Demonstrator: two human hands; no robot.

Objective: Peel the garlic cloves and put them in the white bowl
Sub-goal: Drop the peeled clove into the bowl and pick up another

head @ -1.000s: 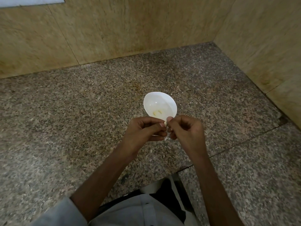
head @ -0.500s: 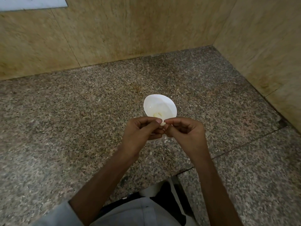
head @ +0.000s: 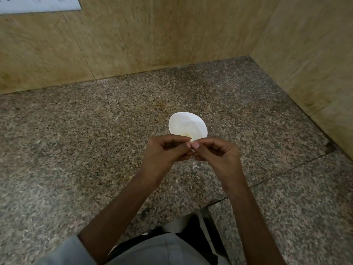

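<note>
Garlic clove (head: 191,140): pinched between the thumb and forefinger tips of left hand (head: 165,151) and right hand (head: 217,154), with the other fingers curled in. Held up off the counter, at the near rim of white bowl (head: 181,121); could not tell whether over it or just short. Saw one pale peeled clove (head: 187,134) lying inside the bowl. Noted speckled granite counter (head: 86,146) under the bowl, beige wall tiles (head: 152,39) behind, and pale peel scraps (head: 194,166) scattered below the hands.
</note>
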